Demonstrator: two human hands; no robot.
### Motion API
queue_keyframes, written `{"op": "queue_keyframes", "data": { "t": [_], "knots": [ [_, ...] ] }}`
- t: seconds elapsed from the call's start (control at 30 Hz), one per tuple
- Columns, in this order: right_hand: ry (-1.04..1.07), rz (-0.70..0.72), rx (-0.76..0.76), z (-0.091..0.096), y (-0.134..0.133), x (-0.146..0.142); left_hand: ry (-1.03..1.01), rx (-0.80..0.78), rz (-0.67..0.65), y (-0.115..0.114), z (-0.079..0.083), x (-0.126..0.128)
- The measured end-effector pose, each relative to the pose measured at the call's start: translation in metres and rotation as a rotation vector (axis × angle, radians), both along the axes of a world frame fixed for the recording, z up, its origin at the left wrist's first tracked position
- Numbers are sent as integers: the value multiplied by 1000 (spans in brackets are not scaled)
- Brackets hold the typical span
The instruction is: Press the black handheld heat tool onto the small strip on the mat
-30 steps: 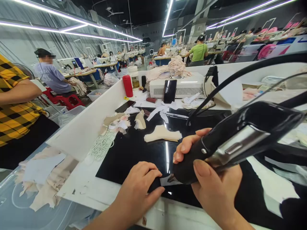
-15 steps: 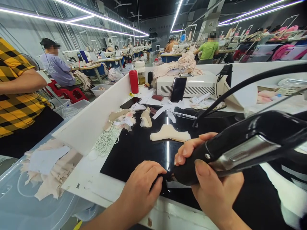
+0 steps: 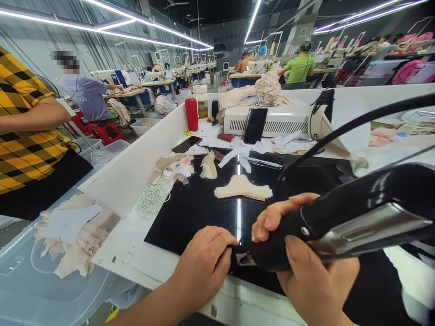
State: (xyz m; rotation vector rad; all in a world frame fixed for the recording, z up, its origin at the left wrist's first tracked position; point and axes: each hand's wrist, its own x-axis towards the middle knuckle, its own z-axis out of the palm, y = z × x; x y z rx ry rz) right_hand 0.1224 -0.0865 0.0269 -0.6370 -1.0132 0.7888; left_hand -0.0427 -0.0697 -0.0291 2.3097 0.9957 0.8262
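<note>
My right hand [image 3: 307,267] grips a large black hand tool [image 3: 356,213] with a metal strip along its side and a black cord rising from it. Its nose points down at the near edge of the glossy black work surface [image 3: 197,213]. My left hand [image 3: 204,265] is curled there, fingertips pinching a small dark piece right at the tool's tip; a small pale piece [image 3: 244,259] lies under the tip. A stack of beige fabric pieces [image 3: 243,188] lies further back on the black surface.
Beige scraps and white elastic cord [image 3: 152,197] lie left. A red bottle [image 3: 192,113], two phones and a white machine [image 3: 272,120] stand at the back. A clear bin of beige pieces [image 3: 68,240] sits lower left. A person in a yellow plaid shirt [image 3: 23,131] stands left.
My left hand has curled its fingers and closed in on the tool's tip. The view has shifted slightly, and the tool sits a little lower and more to the right.
</note>
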Motion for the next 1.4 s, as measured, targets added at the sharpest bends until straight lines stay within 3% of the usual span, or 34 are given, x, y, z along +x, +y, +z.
{"op": "queue_keyframes", "data": {
  "t": [0.13,0.27,0.47,0.6,0.77,1.07,1.4],
  "knots": [
    [7,14,-14,3,2,4,31,36,-39,-1,3,0],
    [-5,-122,-18,12,5,20,138,32,-157,6,14,-4],
    [58,-287,-37,21,12,39,254,181,-430,52,30,6],
    [47,-296,-40,16,14,42,141,82,-629,80,36,25],
    [20,-250,-35,9,15,40,131,-17,-762,90,32,36],
    [-6,-200,-34,2,18,36,210,-98,-755,86,25,32],
    [-46,-201,-3,-5,19,36,178,-79,-751,87,20,33]
  ]
}}
